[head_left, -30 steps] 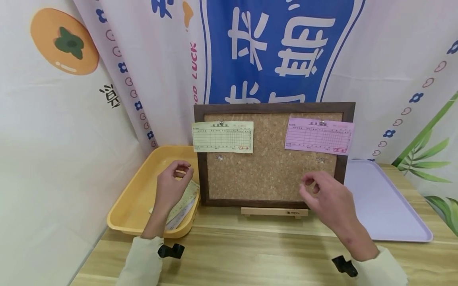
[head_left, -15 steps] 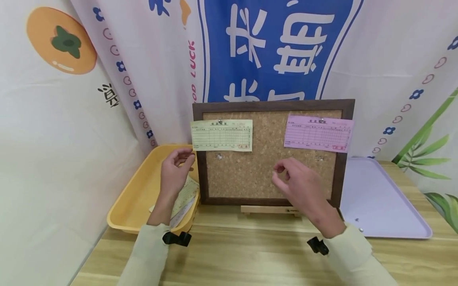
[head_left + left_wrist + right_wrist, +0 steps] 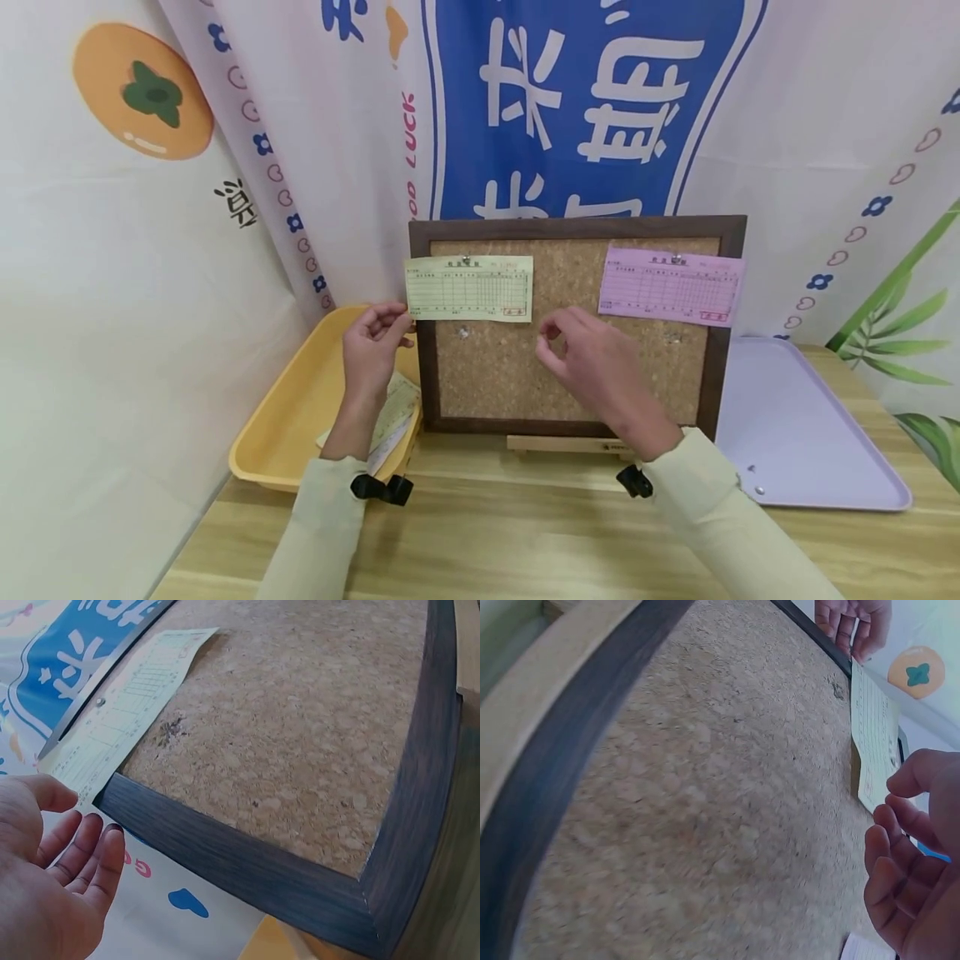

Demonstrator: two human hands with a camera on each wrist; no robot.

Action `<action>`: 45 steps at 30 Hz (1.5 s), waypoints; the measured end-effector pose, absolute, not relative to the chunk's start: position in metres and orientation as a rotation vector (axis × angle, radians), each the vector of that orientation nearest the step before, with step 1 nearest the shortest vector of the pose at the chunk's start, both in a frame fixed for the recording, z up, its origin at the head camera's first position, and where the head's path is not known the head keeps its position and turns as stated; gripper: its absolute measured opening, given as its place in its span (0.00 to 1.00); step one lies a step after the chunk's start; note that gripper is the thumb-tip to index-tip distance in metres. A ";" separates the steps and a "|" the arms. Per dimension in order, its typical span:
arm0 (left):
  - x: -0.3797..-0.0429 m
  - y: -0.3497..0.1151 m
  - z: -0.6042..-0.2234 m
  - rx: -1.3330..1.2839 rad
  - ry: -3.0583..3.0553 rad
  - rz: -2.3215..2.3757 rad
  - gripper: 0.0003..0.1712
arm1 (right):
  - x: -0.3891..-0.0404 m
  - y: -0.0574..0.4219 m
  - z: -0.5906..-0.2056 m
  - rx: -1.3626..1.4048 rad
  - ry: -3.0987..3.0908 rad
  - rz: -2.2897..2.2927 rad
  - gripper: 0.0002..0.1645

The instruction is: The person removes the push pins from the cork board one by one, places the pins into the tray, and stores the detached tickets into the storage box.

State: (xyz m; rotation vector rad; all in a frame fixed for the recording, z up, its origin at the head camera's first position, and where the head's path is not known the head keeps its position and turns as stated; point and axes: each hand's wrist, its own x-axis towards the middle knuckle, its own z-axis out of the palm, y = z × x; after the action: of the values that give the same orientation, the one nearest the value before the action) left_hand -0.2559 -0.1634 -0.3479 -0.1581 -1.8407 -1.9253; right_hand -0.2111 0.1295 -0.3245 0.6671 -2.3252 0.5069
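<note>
A pale green receipt slip [image 3: 469, 288] hangs by a pin at the upper left of a framed cork board [image 3: 517, 375]. At its lower left corner is my left hand [image 3: 371, 346], thumb and fingers loosely bent. In the left wrist view the thumb tip lies close to the slip's end; whether they touch is unclear. My right hand [image 3: 600, 358] hovers before the middle of the board, below and right of the green slip. Its thumb and forefinger come close together, with nothing visible between them. A pink receipt slip [image 3: 672, 285] is pinned at the upper right.
A yellow basin [image 3: 277, 417] with several paper slips [image 3: 393, 425] stands left of the board. To the right lies a lilac tray [image 3: 810, 425] with small pins near its front edge. A wooden stand [image 3: 558, 444] supports the board on the table [image 3: 487, 533].
My right hand has moved left across the board toward the green slip, uncovering small pins on the tray. My left hand has risen slightly to the slip's lower left corner.
</note>
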 end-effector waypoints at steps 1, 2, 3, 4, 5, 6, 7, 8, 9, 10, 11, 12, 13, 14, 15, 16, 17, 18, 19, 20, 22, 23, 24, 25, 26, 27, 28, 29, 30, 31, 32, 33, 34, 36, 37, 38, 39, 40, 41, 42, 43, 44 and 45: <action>-0.256 -0.163 -0.348 -0.154 -1.839 -1.927 0.14 | -0.213 0.127 -0.323 0.673 -2.325 0.494 0.05; -0.256 -0.163 -0.348 -0.149 -1.842 -1.924 0.14 | -0.214 0.124 -0.322 0.679 -2.324 0.482 0.05; -0.256 -0.163 -0.348 -0.146 -1.843 -1.923 0.14 | -0.215 0.121 -0.320 0.689 -2.322 0.481 0.05; -0.256 -0.163 -0.348 -0.144 -1.845 -1.922 0.13 | -0.217 0.118 -0.318 0.701 -2.319 0.480 0.05; -0.256 -0.163 -0.348 -0.143 -1.849 -1.917 0.13 | -0.218 0.115 -0.317 0.712 -2.315 0.476 0.05; -0.256 -0.163 -0.348 -0.144 -1.854 -1.913 0.13 | -0.220 0.111 -0.315 0.721 -2.308 0.476 0.05; -0.256 -0.163 -0.348 -0.143 -1.854 -1.915 0.13 | -0.221 0.108 -0.314 0.726 -2.303 0.474 0.05; -0.256 -0.163 -0.347 -0.141 -1.857 -1.913 0.12 | -0.223 0.104 -0.312 0.735 -2.298 0.480 0.04; -0.257 -0.164 -0.347 -0.136 -1.858 -1.913 0.12 | -0.225 0.101 -0.310 0.745 -2.291 0.485 0.04; -0.257 -0.164 -0.347 -0.130 -1.858 -1.912 0.12 | -0.227 0.097 -0.309 0.749 -2.284 0.482 0.04; -0.257 -0.164 -0.347 -0.124 -1.857 -1.911 0.12 | -0.229 0.094 -0.307 0.749 -2.278 0.475 0.04; -0.257 -0.165 -0.348 -0.120 -1.852 -1.914 0.12 | -0.231 0.091 -0.306 0.751 -2.273 0.473 0.04; -0.257 -0.165 -0.348 -0.117 -1.849 -1.916 0.12 | -0.233 0.087 -0.304 0.756 -2.270 0.474 0.04; -0.257 -0.165 -0.348 -0.117 -1.850 -1.917 0.12 | -0.234 0.084 -0.302 0.763 -2.267 0.472 0.04; -0.257 -0.165 -0.348 -0.120 -1.848 -1.921 0.12 | -0.236 0.082 -0.300 0.764 -2.265 0.467 0.04; -0.258 -0.165 -0.348 -0.123 -1.849 -1.922 0.11 | -0.237 0.079 -0.298 0.765 -2.266 0.459 0.04; -0.258 -0.165 -0.348 -0.125 -1.848 -1.924 0.11 | -0.238 0.077 -0.296 0.772 -2.267 0.452 0.05; -0.258 -0.165 -0.348 -0.125 -1.846 -1.928 0.11 | -0.239 0.075 -0.294 0.782 -2.273 0.450 0.05; -0.257 -0.165 -0.348 -0.124 -1.847 -1.929 0.10 | -0.240 0.072 -0.292 0.790 -2.276 0.440 0.06; -0.257 -0.165 -0.348 -0.122 -1.845 -1.931 0.10 | -0.240 0.070 -0.290 0.798 -2.278 0.434 0.07; -0.256 -0.166 -0.347 -0.113 -1.843 -1.930 0.09 | -0.242 0.065 -0.286 0.806 -2.280 0.415 0.08; -0.256 -0.166 -0.347 -0.110 -1.840 -1.931 0.09 | -0.243 0.062 -0.284 0.807 -2.279 0.410 0.09; -0.255 -0.166 -0.347 -0.109 -1.841 -1.932 0.09 | -0.243 0.060 -0.283 0.805 -2.278 0.406 0.09; -0.255 -0.167 -0.346 -0.110 -1.844 -1.931 0.09 | -0.244 0.057 -0.282 0.802 -2.271 0.399 0.10; -0.254 -0.167 -0.346 -0.109 -1.847 -1.932 0.09 | -0.245 0.055 -0.281 0.799 -2.264 0.393 0.11; -0.254 -0.167 -0.346 -0.110 -1.848 -1.934 0.09 | -0.245 0.053 -0.280 0.793 -2.255 0.380 0.11; -0.254 -0.167 -0.346 -0.112 -1.847 -1.935 0.09 | -0.246 0.051 -0.279 0.788 -2.247 0.367 0.12; -0.253 -0.166 -0.346 -0.114 -1.844 -1.937 0.09 | -0.246 0.049 -0.278 0.782 -2.238 0.351 0.12; -0.253 -0.165 -0.346 -0.119 -1.838 -1.940 0.09 | -0.247 0.047 -0.277 0.776 -2.229 0.335 0.13; -0.253 -0.164 -0.345 -0.124 -1.830 -1.944 0.09 | -0.247 0.046 -0.276 0.770 -2.221 0.322 0.13; -0.253 -0.163 -0.344 -0.128 -1.823 -1.949 0.10 | -0.248 0.044 -0.274 0.763 -2.222 0.315 0.13; -0.254 -0.162 -0.344 -0.130 -1.815 -1.954 0.10 | -0.249 0.043 -0.273 0.754 -2.227 0.312 0.14; -0.254 -0.161 -0.343 -0.132 -1.810 -1.955 0.10 | -0.250 0.042 -0.271 0.750 -2.237 0.321 0.14; -0.255 -0.160 -0.342 -0.138 -1.801 -1.963 0.09 | -0.253 0.040 -0.268 0.751 -2.264 0.353 0.14; -0.255 -0.160 -0.342 -0.138 -1.798 -1.969 0.09 | -0.255 0.040 -0.266 0.754 -2.279 0.374 0.14; -0.255 -0.160 -0.341 -0.139 -1.797 -1.971 0.09 | -0.257 0.040 -0.263 0.757 -2.292 0.393 0.14; -0.256 -0.160 -0.341 -0.143 -1.793 -1.975 0.09 | -0.259 0.041 -0.261 0.764 -2.298 0.410 0.13; -0.256 -0.160 -0.341 -0.148 -1.787 -1.981 0.08 | -0.261 0.041 -0.259 0.773 -2.301 0.428 0.13; -0.256 -0.160 -0.340 -0.155 -1.781 -1.986 0.08 | -0.262 0.041 -0.257 0.780 -2.300 0.439 0.12; -0.256 -0.160 -0.340 -0.160 -1.774 -1.992 0.08 | -0.264 0.042 -0.256 0.787 -2.298 0.449 0.11; -0.256 -0.161 -0.340 -0.164 -1.768 -1.995 0.08 | -0.265 0.042 -0.254 0.791 -2.297 0.453 0.11; -0.256 -0.161 -0.340 -0.168 -1.764 -1.999 0.08 | -0.266 0.042 -0.253 0.797 -2.297 0.458 0.10; -0.256 -0.161 -0.339 -0.174 -1.758 -2.002 0.08 | -0.267 0.042 -0.252 0.802 -2.298 0.459 0.10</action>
State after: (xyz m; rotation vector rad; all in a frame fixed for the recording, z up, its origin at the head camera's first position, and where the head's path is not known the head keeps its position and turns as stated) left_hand -0.2561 -0.1611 -0.3394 -0.1738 -1.7584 -2.0018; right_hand -0.2669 0.0420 -0.2519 0.8018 -2.2978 0.4591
